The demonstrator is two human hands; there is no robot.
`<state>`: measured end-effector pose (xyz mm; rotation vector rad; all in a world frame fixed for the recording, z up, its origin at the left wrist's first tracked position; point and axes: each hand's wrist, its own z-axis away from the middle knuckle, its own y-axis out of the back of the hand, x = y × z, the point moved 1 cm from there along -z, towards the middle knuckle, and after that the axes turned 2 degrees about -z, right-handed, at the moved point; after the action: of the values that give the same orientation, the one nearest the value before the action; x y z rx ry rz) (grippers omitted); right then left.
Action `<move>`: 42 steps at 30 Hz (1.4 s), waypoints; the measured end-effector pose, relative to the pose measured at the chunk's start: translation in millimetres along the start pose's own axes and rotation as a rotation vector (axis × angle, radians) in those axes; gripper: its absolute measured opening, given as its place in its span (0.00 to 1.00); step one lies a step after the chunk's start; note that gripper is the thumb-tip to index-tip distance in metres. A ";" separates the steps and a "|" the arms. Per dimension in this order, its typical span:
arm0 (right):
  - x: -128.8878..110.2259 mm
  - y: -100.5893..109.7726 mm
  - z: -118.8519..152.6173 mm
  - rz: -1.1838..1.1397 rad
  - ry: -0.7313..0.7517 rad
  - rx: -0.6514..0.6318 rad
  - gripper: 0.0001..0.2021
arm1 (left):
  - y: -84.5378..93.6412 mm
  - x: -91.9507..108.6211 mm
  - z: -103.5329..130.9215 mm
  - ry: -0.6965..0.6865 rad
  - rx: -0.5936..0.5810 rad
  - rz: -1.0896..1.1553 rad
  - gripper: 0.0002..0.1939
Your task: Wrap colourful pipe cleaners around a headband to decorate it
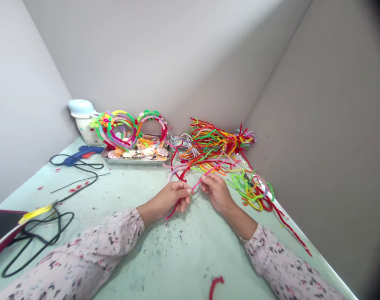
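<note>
My left hand (175,197) pinches a pink pipe cleaner (196,183) between thumb and fingers. A darker red-pink end (172,214) hangs below that hand; whether it is the same piece I cannot tell. Close by on the right, my right hand (216,189) is closed on the same pink pipe cleaner, which slants up and away toward the pile behind. Both hands are just above the table. Beyond them lies a heap of pipe cleaners (211,139) in red, orange, green, yellow and grey.
At the back, a metal tray (136,162) holds shells and several fuzzy headbands (117,129). Left of it are a lidded white jar (85,125) and a blue glue gun (83,154). Its black cord (74,198) loops leftward. A bent red piece (215,285) lies in front.
</note>
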<state>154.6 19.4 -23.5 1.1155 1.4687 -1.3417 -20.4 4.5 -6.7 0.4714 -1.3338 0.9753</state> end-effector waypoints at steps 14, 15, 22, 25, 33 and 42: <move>-0.4 -0.2 0.1 0.033 0.047 0.031 0.11 | 0.4 1.9 0.7 0.029 -0.063 -0.044 0.13; -0.4 -0.4 0.2 0.046 0.061 0.036 0.11 | 0.7 1.6 0.6 0.033 -0.065 -0.046 0.13; 0.5 0.7 -0.6 0.114 0.094 0.040 0.12 | 1.4 -1.1 -0.2 0.027 -0.071 -0.050 0.13; 0.8 2.4 -1.3 0.126 0.057 0.001 0.11 | 0.7 -1.1 0.2 0.024 -0.067 -0.053 0.13; 2.2 4.3 -2.7 0.081 0.052 0.006 0.12 | -0.6 -1.3 0.7 0.034 -0.060 -0.054 0.11; 0.9 3.5 -2.8 0.061 0.118 0.105 0.10 | -0.4 -0.6 0.5 0.036 -0.081 -0.053 0.12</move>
<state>157.7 22.4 -25.1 1.3164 1.4496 -1.3433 -20.4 3.7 -7.1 0.4233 -1.3175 0.8790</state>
